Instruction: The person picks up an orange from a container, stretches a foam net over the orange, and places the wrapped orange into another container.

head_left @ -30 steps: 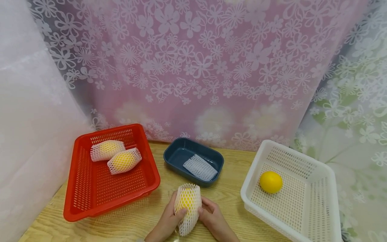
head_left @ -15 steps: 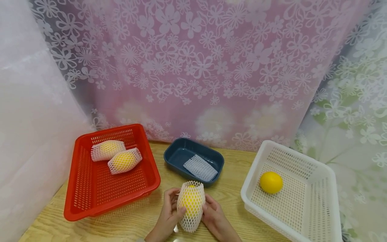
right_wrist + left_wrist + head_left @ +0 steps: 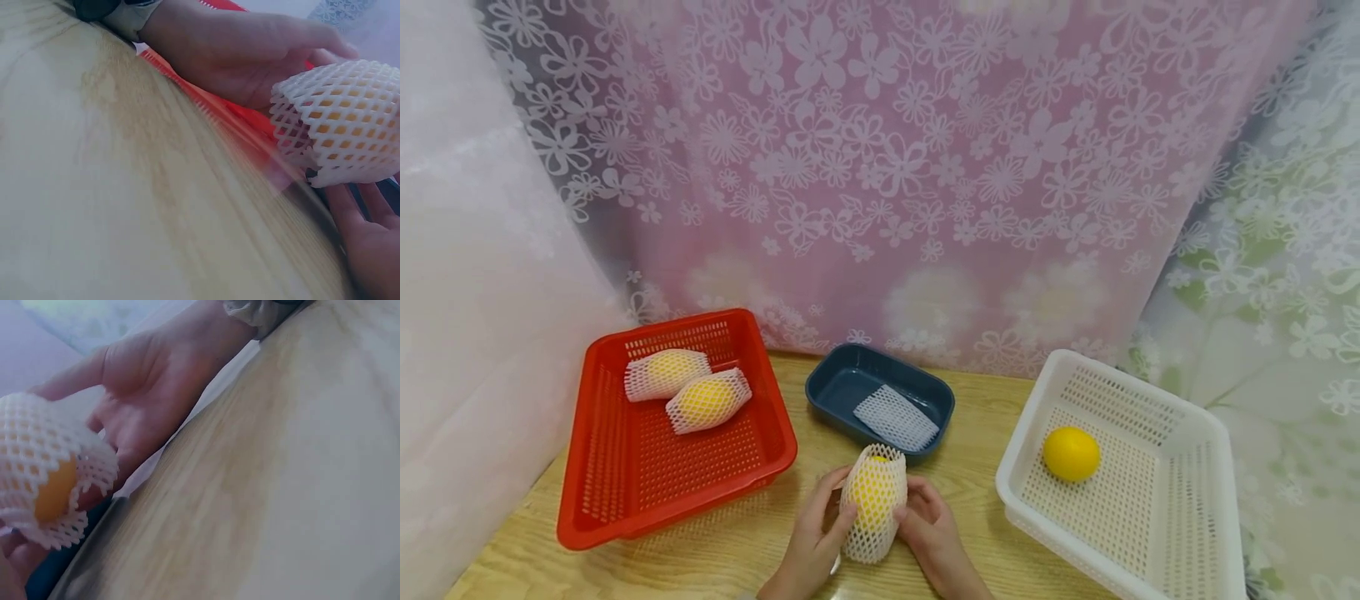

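In the head view both hands hold a yellow lemon (image 3: pixel 874 504) inside a white foam net sleeve (image 3: pixel 868 546), above the front of the table. My left hand (image 3: pixel 808 533) grips its left side, thumb across the front of the net. My right hand (image 3: pixel 934 537) pinches the opposite side with thumb and fingers. The sleeve stands nearly upright, and a bit of bare lemon shows at its open top. The left wrist view shows bare lemon (image 3: pixel 57 490) at the net's mouth. From the right wrist, the netting's other end (image 3: pixel 290 119) hangs loose past the fruit.
A red basket (image 3: pixel 685 517) at the left holds two netted lemons (image 3: pixel 709 402). Behind the hands, a dark blue tray (image 3: pixel 838 392) contains flat white foam netting (image 3: pixel 897 417). At the right, a white basket (image 3: pixel 1195 492) holds one bare lemon (image 3: pixel 1071 454). A pink floral curtain (image 3: pixel 880 208) hangs behind.
The netted lemon has moved slightly away from the body and to the right. Its lemon now shows at the top opening, and the loose lower end of the net looks shorter.
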The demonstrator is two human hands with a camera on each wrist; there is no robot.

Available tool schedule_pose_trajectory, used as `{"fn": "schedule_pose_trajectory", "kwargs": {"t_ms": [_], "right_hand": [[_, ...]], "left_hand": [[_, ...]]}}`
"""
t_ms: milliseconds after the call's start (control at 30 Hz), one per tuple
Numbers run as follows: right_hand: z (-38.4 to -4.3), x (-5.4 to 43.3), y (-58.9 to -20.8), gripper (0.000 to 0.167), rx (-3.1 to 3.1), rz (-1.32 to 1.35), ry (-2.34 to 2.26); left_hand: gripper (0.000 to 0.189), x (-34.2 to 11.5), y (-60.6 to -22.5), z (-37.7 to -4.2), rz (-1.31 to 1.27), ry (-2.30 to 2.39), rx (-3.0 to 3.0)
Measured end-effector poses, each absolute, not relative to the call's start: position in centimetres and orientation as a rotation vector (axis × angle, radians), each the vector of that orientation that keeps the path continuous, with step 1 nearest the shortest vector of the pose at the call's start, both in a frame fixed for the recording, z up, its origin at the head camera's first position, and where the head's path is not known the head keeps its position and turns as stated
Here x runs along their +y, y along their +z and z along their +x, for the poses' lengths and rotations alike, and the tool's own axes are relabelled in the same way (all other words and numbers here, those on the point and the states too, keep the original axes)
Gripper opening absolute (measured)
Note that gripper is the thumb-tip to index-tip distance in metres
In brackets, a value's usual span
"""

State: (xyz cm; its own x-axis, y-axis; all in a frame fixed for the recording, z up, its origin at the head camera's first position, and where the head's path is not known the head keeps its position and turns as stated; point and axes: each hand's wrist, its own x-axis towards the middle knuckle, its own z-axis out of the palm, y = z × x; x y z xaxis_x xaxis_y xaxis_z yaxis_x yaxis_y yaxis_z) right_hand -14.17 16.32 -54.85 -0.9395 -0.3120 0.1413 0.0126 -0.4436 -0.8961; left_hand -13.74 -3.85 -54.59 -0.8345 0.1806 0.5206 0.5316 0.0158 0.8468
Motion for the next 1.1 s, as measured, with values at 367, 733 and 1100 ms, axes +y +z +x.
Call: {"fn": "schedule_pose_trajectory", "kwargs": {"t_ms": [367,733,1100], "right_hand": [[-14.1,15.9,-54.6,0.026,1.615,-0.48,-2.472],[-13.8,16.2,-54.0,0.028,1.47,-0.627,-2.551],[-14.0,16.9,-52.3,0.073,1.359,-0.862,-2.381]], "left_hand": [[0.081,-2.4,-53.1,-13.3,-0.493,-2.141,-2.295],[0.073,-3.3,-49.7,-13.0,-0.328,-2.479,-2.215],[0.062,-5.7,-47.3,-12.8,-0.463,-2.726,-2.356]]}}
